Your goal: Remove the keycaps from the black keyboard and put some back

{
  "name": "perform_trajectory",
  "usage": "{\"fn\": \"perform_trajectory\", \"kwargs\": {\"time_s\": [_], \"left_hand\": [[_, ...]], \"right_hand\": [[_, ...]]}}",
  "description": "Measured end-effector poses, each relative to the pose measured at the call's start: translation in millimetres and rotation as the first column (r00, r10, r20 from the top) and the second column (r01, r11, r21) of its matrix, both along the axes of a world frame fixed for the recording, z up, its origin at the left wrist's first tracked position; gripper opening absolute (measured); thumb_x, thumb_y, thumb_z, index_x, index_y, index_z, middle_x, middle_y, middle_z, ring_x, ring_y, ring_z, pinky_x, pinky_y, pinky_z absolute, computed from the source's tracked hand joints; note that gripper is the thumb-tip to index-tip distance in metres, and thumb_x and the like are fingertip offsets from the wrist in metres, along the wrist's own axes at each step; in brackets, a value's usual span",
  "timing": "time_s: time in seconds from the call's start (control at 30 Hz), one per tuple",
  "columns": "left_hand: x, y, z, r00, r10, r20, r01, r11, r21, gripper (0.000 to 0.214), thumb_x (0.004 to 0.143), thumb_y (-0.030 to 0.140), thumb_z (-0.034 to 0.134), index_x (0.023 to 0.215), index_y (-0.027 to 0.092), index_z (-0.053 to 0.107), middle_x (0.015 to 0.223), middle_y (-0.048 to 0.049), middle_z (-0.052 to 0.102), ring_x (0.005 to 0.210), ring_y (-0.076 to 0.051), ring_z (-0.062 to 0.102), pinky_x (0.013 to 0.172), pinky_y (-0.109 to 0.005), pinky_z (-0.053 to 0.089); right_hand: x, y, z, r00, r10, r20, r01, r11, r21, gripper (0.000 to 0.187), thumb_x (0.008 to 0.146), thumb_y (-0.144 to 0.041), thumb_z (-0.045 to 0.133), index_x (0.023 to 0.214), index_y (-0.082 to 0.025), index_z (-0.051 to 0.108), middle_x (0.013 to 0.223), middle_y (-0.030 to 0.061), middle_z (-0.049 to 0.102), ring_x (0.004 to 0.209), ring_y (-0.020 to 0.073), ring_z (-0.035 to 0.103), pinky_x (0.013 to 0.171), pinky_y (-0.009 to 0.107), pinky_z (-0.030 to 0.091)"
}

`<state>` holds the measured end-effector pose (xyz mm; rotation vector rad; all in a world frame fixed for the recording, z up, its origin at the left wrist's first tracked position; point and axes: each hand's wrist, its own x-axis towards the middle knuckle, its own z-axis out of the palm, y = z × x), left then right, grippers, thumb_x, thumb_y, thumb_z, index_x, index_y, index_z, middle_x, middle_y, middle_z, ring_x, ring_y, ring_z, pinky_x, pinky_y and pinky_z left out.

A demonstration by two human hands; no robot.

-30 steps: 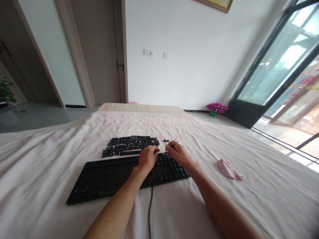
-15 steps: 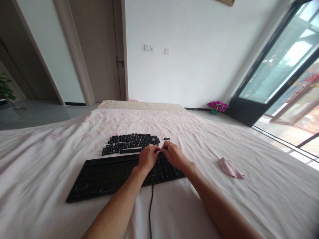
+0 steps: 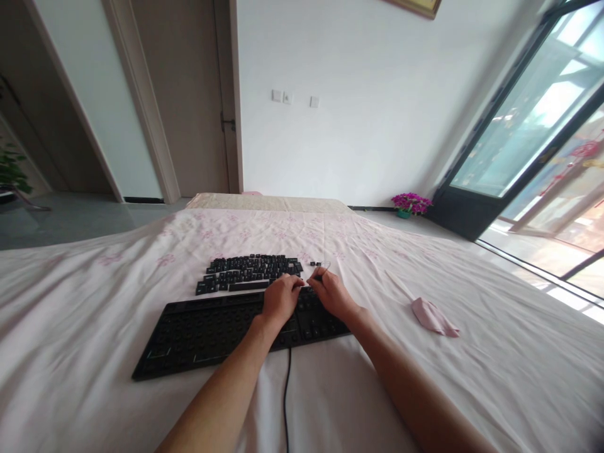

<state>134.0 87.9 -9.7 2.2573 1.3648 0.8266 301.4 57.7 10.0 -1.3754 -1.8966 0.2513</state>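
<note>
Forearms [image 3: 226, 384] are stretching over the keyboard [image 3: 202, 333]; the right hand [image 3: 330, 292] is pinching a thin tool [image 3: 326, 264], the left hand [image 3: 282, 299] curling narrowly beside it, contents unclear.

A left hand [image 3: 282, 299] and right hand [image 3: 329, 291] almost meet above a black computer keyboard [image 3: 226, 321], its left part showing exposed key mounts [image 3: 189, 332]. A thin wire tool [image 3: 326, 265] juts from the right hand's grip. Loose keycaps [image 3: 252, 269] lie in rows beyond on a flower-patterned sheet [image 3: 377, 377], a crumpled pink cloth [image 3: 434, 316] to the right.
</note>
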Motion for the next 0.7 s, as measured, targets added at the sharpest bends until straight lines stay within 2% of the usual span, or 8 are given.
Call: {"fn": "perform_trajectory", "kwargs": {"time_s": [0.23,0.33,0.43,0.5,0.6,0.7], "left_hand": [[-1,1,-2.6,1.0,-0.004,0.01,0.004,1.0,0.024,0.019,0.085,0.018,0.056,0.094,0.025,0.071,0.093,-0.0017,0.069,0.089,-0.017,0.063,0.072,-0.026,0.042],[0,2,-4.2,0.999,-0.009,0.032,0.009,1.0,0.018,0.019,0.086,0.018,0.056,0.094,0.025,0.071,0.095,-0.0018,0.069,0.089,-0.016,0.063,0.072,-0.025,0.042],[0,2,-5.7,0.999,-0.014,0.047,0.013,1.0,0.016,0.018,0.085,0.019,0.057,0.094,0.025,0.072,0.095,-0.0021,0.069,0.088,-0.017,0.063,0.072,-0.026,0.042],[0,3,-5.8,0.998,-0.025,0.053,0.024,0.999,0.024,0.019,0.085,0.019,0.057,0.094,0.026,0.072,0.094,-0.0024,0.069,0.089,-0.017,0.063,0.074,-0.026,0.042],[1,7,-3.0,0.994,-0.091,0.058,0.089,0.995,0.04,0.018,0.084,0.022,0.06,0.096,0.027,0.073,0.095,-0.0027,0.069,0.093,-0.019,0.062,0.08,-0.027,0.042],[4,16,2.6,0.974,-0.216,0.07,0.216,0.976,0.007,0.018,0.084,0.029,0.061,0.095,0.026,0.075,0.093,-0.0031,0.069,0.091,-0.019,0.062,0.079,-0.027,0.041]], "right_hand": [[-7,-3,-3.0,1.0,-0.003,0.031,0.002,1.0,0.022,0.014,0.092,-0.031,0.048,0.084,-0.021,0.054,0.083,0.0034,0.062,0.08,0.0182,0.06,0.076,0.029,0.044],[-6,-3,0.1,0.992,-0.129,0.013,0.129,0.991,0.021,0.017,0.091,-0.036,0.049,0.085,-0.021,0.055,0.081,0.0025,0.063,0.077,0.0174,0.06,0.073,0.028,0.043],[-4,-5,4.5,0.949,-0.296,0.105,0.298,0.955,-0.003,0.025,0.089,-0.045,0.052,0.089,-0.021,0.058,0.076,0.0013,0.064,0.069,0.0175,0.06,0.064,0.027,0.039],[-5,-7,6.4,0.924,-0.341,0.171,0.351,0.936,-0.031,0.028,0.09,-0.048,0.05,0.09,-0.022,0.059,0.071,0.0007,0.065,0.066,0.0182,0.061,0.06,0.027,0.036],[-10,-9,6.6,0.921,-0.326,0.212,0.339,0.941,-0.024,0.027,0.094,-0.044,0.044,0.092,-0.021,0.059,0.078,0.0032,0.069,0.072,0.0198,0.065,0.062,0.027,0.035],[-14,-9,5.3,0.924,-0.314,0.219,0.322,0.947,-0.004,0.025,0.095,-0.04,0.042,0.095,-0.02,0.058,0.085,0.005,0.071,0.079,0.0209,0.067,0.066,0.027,0.037]]}}
